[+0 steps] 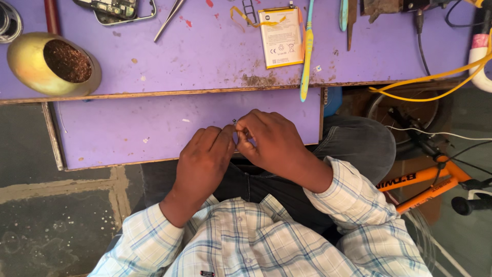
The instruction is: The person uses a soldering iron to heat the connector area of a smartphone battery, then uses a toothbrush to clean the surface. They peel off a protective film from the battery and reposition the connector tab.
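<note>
Pinching a tiny dark part (234, 122) between them, the left hand (205, 159) and right hand (271, 141) meet just above the lower purple worktop (128, 128). The fingers of both hands are pressed together around the part, the thumbs and forefingers closed at the tips; what the part is cannot be told at this size.

Risks noted:
- The part is very small and held at the fingertips over the near edge of the worktop. A slip of the grip would likely send it into the lap or onto the floor, where it would be hard to find.
- The work is done close to the body, with the tweezers (169, 19) lying well apart at twelve o'clock, so bare fingers alone carry the hold.

Containers:
- A brass-coloured bowl (51, 64) sits tilted at ten o'clock on the upper worktop, filled with a brown coil-like mass.
- No other container shows contents.

Also present at twelve o'clock: a flat white battery (280, 37) and a toothbrush (307, 51) touching its right side.
</note>
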